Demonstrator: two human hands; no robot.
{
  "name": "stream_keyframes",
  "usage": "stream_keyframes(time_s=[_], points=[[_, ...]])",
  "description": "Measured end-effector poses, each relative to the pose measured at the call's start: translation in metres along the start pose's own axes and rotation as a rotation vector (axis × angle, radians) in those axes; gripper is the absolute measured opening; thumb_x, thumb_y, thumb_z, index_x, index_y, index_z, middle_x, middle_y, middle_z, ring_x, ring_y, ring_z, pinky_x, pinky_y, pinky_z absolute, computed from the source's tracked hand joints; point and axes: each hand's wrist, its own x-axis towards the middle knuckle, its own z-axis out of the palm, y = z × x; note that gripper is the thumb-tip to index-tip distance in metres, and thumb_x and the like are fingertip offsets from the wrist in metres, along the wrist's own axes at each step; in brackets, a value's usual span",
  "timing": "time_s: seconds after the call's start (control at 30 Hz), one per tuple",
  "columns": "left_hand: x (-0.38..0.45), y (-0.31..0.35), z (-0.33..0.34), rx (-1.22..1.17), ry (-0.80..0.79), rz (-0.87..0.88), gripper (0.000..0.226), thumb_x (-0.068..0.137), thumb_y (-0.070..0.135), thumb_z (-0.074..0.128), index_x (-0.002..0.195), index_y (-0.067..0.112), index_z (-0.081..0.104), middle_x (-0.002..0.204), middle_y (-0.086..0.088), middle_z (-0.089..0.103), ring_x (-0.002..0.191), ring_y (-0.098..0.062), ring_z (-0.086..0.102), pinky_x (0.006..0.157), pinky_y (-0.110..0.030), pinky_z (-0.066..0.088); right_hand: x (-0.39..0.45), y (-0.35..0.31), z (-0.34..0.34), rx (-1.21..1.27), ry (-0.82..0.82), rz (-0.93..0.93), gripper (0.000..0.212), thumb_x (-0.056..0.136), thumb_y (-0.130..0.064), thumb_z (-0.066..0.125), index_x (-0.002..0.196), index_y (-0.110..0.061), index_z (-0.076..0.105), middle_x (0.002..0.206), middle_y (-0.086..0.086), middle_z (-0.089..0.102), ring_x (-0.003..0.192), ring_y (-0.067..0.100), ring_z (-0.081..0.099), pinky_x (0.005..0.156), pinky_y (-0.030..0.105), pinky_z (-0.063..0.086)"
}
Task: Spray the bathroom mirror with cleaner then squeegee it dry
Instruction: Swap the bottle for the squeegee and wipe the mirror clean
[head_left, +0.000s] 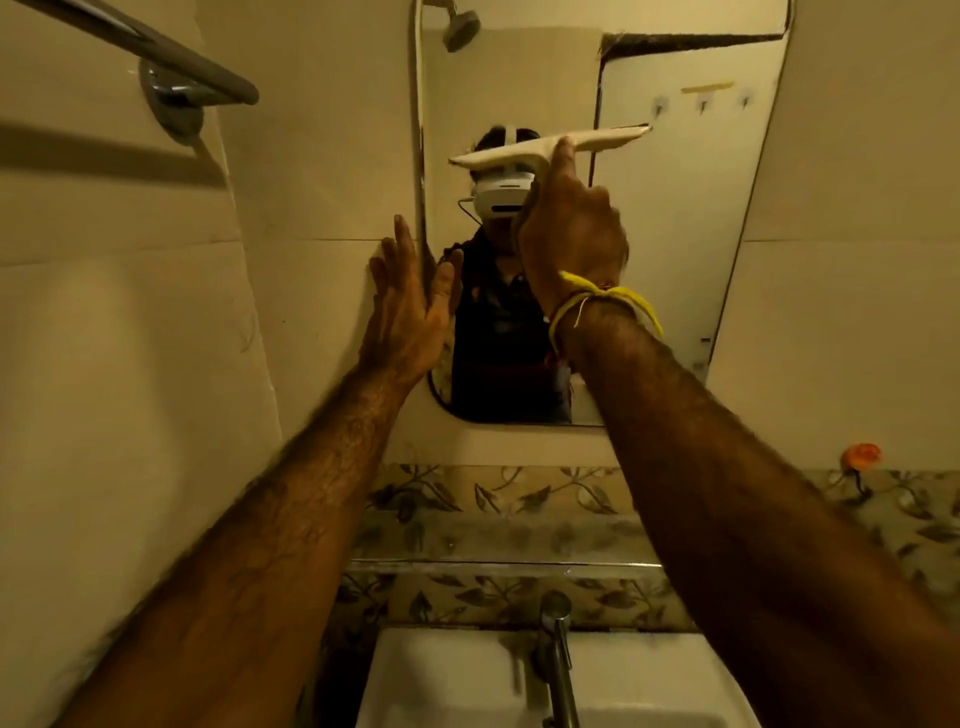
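The bathroom mirror (675, 218) hangs on the tiled wall above the sink. A cream squeegee (608, 139) lies with its blade against the glass in the upper middle, tilted slightly up to the right. My right hand (571, 228) is shut around its handle from below, with a yellow thread at the wrist. My left hand (410, 306) is flat with fingers spread, pressed at the mirror's left edge where glass meets tile. No spray bottle is in view.
A metal towel bar (171, 57) juts from the wall at the upper left. A white sink (452, 680) with a chrome tap (558, 654) sits below. A leaf-patterned tile band and a narrow ledge (498, 564) run under the mirror. An orange hook (861, 457) is at the right.
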Motion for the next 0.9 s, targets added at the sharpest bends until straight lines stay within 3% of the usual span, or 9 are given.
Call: stream_keyframes(time_s=[0.1,0.23,0.33,0.4,0.5,0.57,0.63,0.77,0.9], points=[[-0.006,-0.01,0.011,0.038,0.021,0.027,0.075,0.103,0.056,0.031,0.157,0.035,-0.017,0.168,-0.006,-0.012,0.153,-0.033,-0.014,0.119,-0.063,0.008,-0.024,0.017,0.01,-0.035,0.009,-0.035,0.054,0.098,-0.018,0.051,0.148,-0.009,0.035,0.091,0.01,0.072,0.073,0.025,0.072,0.058,0.034,0.058],[-0.022,-0.03,0.024,0.154,0.005,0.011,0.075,0.103,0.057,0.03,0.158,0.033,-0.015,0.168,-0.005,-0.013,0.152,-0.034,-0.014,0.118,-0.061,0.001,-0.102,0.053,0.023,-0.052,-0.102,-0.044,0.054,0.103,-0.021,0.044,0.152,-0.011,0.025,0.108,0.013,0.069,0.084,0.025,0.072,0.064,0.039,0.062],[-0.04,-0.042,0.03,0.188,-0.05,-0.036,0.077,0.102,0.055,0.032,0.157,0.032,-0.017,0.168,-0.003,-0.015,0.152,-0.035,-0.016,0.117,-0.064,0.004,-0.169,0.077,0.023,-0.132,-0.227,0.0,0.062,0.095,-0.008,0.047,0.153,-0.01,0.025,0.067,0.01,0.064,0.048,0.021,0.059,0.046,0.033,0.055],[-0.052,-0.047,0.032,0.247,-0.11,-0.062,0.08,0.102,0.053,0.033,0.157,0.03,-0.02,0.167,-0.005,-0.018,0.151,-0.039,-0.017,0.117,-0.067,0.009,-0.201,0.09,0.021,-0.181,-0.317,0.07,0.07,0.087,-0.005,0.053,0.152,-0.01,0.028,0.051,0.004,0.052,0.039,0.019,0.042,0.039,0.027,0.042],[-0.071,-0.047,0.035,0.404,-0.193,-0.068,0.08,0.102,0.054,0.032,0.156,0.027,-0.022,0.166,-0.015,-0.016,0.151,-0.043,-0.011,0.12,-0.066,0.009,-0.228,0.106,0.013,-0.228,-0.448,0.138,0.071,0.086,-0.009,0.055,0.152,-0.011,0.028,0.065,0.01,0.065,0.05,0.024,0.052,0.049,0.031,0.044],[-0.086,-0.04,0.037,0.487,-0.225,-0.081,0.079,0.102,0.056,0.029,0.156,0.028,-0.021,0.166,-0.019,-0.011,0.152,-0.044,-0.005,0.119,-0.066,0.007,-0.233,0.114,-0.001,-0.171,-0.551,0.219,0.068,0.088,-0.017,0.054,0.151,-0.017,0.028,0.089,0.017,0.07,0.078,0.035,0.066,0.066,0.04,0.053],[-0.099,-0.033,0.039,0.556,-0.203,-0.061,0.078,0.101,0.059,0.024,0.157,0.027,-0.019,0.166,-0.02,-0.01,0.152,-0.045,-0.005,0.119,-0.067,0.005,-0.224,0.117,-0.015,-0.11,-0.52,0.275,0.064,0.089,-0.02,0.05,0.15,-0.021,0.03,0.092,0.019,0.069,0.083,0.038,0.066,0.067,0.042,0.053],[-0.12,-0.015,0.048,0.612,-0.182,0.083,0.076,0.101,0.059,0.021,0.157,0.027,-0.018,0.165,-0.016,-0.017,0.152,-0.039,-0.013,0.119,-0.068,0.0,-0.172,0.112,-0.026,-0.076,-0.19,0.215,0.057,0.096,-0.019,0.041,0.152,-0.019,0.029,0.062,0.01,0.054,0.051,0.025,0.05,0.047,0.032,0.041],[-0.142,0.006,0.066,0.569,-0.232,0.182,0.074,0.101,0.059,0.019,0.158,0.026,-0.016,0.166,-0.013,-0.017,0.153,-0.032,-0.016,0.12,-0.064,-0.004,-0.139,0.119,-0.033,-0.052,-0.301,0.263,0.051,0.098,-0.018,0.043,0.148,-0.017,0.034,0.084,0.013,0.069,0.073,0.029,0.068,0.059,0.036,0.055]])
